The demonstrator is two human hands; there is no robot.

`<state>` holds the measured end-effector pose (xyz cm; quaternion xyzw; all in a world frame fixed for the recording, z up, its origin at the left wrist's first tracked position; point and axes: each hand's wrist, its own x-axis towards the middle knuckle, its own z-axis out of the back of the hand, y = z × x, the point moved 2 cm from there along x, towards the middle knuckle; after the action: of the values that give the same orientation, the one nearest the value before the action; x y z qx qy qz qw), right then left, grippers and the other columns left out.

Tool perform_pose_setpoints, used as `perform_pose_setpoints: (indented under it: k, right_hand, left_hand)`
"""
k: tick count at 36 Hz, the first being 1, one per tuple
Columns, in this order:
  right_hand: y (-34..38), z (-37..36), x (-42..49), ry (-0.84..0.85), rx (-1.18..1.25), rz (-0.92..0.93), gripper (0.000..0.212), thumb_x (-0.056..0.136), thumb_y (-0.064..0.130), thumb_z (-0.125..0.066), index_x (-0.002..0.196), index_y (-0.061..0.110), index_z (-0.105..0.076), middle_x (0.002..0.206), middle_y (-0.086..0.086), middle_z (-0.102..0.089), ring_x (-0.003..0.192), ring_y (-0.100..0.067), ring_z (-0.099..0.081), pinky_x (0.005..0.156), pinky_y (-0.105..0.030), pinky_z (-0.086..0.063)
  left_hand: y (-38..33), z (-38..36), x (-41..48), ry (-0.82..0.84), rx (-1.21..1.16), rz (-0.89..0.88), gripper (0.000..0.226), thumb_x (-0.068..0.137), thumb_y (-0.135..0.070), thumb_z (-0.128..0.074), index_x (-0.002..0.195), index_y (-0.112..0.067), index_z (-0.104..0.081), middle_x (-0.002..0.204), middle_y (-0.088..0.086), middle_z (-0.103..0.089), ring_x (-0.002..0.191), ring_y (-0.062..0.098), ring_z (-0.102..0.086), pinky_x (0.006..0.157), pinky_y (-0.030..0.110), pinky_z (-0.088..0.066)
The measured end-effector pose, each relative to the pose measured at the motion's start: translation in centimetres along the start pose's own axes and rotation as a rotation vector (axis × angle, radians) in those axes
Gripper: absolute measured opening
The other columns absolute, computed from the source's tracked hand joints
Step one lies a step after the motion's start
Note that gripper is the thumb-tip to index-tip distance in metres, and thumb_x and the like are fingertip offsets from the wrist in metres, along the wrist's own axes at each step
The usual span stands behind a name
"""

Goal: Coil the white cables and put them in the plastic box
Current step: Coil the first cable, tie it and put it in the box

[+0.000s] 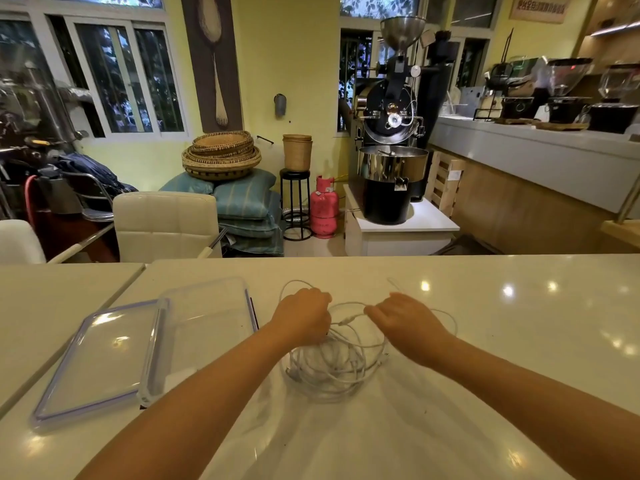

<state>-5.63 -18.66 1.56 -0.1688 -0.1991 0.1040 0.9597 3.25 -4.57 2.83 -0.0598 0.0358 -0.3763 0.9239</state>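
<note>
A tangle of white cables (pixel 332 368) lies on the white table (pixel 485 341) in front of me, with loose loops reaching back and to the right. My left hand (pixel 303 315) is closed on strands at the pile's back left. My right hand (pixel 403 318) pinches a strand near a small connector between the two hands. The clear plastic box (pixel 207 327) stands open to the left of the cables, and my left forearm crosses its near corner. Its clear lid (pixel 100 362) with a purple rim lies flat further left.
The table's far edge runs just behind the cables. A seam between two tabletops runs along the left. Beyond the table stand cream chairs (pixel 166 223), stacked cushions and baskets, a pink gas cylinder (pixel 323 207) and a coffee roaster (pixel 393 133).
</note>
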Motion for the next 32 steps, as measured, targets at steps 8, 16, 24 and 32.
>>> perform_pose_setpoints:
  k: [8, 16, 24, 32]
  right_hand:
    - [-4.9, 7.7, 2.7, -0.223, 0.379, -0.139, 0.022, 0.076, -0.007, -0.062, 0.094, 0.003, -0.068, 0.086, -0.016, -0.07, 0.075, -0.027, -0.065, 0.066, -0.039, -0.055]
    - [-5.8, 12.1, 4.7, -0.379, 0.636, -0.115, 0.027, 0.086, 0.008, -0.044, 0.096, -0.004, -0.066, 0.088, -0.017, -0.066, 0.077, -0.01, -0.054, 0.074, -0.002, -0.044]
    - [-6.5, 11.7, 6.1, -0.418, 1.106, -0.171, 0.038, 0.088, -0.007, -0.046, 0.088, 0.029, -0.059, 0.081, 0.015, -0.063, 0.08, 0.006, -0.062, 0.076, -0.012, -0.052]
    - [-5.2, 10.6, 7.0, -0.464, 1.548, -0.335, 0.013, 0.073, 0.031, -0.063, 0.078, 0.019, -0.065, 0.061, 0.014, -0.068, 0.064, 0.001, -0.064, 0.064, -0.016, -0.051]
  left_hand:
    - [-2.3, 7.0, 0.5, 0.018, -0.938, -0.051, 0.04, 0.096, -0.032, -0.034, 0.119, -0.008, -0.056, 0.119, 0.006, -0.059, 0.111, 0.018, -0.053, 0.085, 0.028, -0.04]
    - [-4.1, 11.5, -0.3, 0.235, -1.364, -0.271, 0.041, 0.098, -0.031, -0.025, 0.098, -0.011, -0.06, 0.087, 0.004, -0.067, 0.08, 0.015, -0.066, 0.074, 0.026, -0.052]
    - [-4.5, 12.6, -0.7, 0.343, -1.557, -0.393, 0.029, 0.097, -0.01, -0.03, 0.096, -0.004, -0.058, 0.069, 0.001, -0.069, 0.061, 0.01, -0.066, 0.064, 0.022, -0.057]
    - [-6.0, 13.7, -1.2, 0.303, -1.7, -0.535, 0.018, 0.087, 0.0, -0.043, 0.093, -0.009, -0.057, 0.071, 0.003, -0.07, 0.064, 0.01, -0.067, 0.067, 0.023, -0.057]
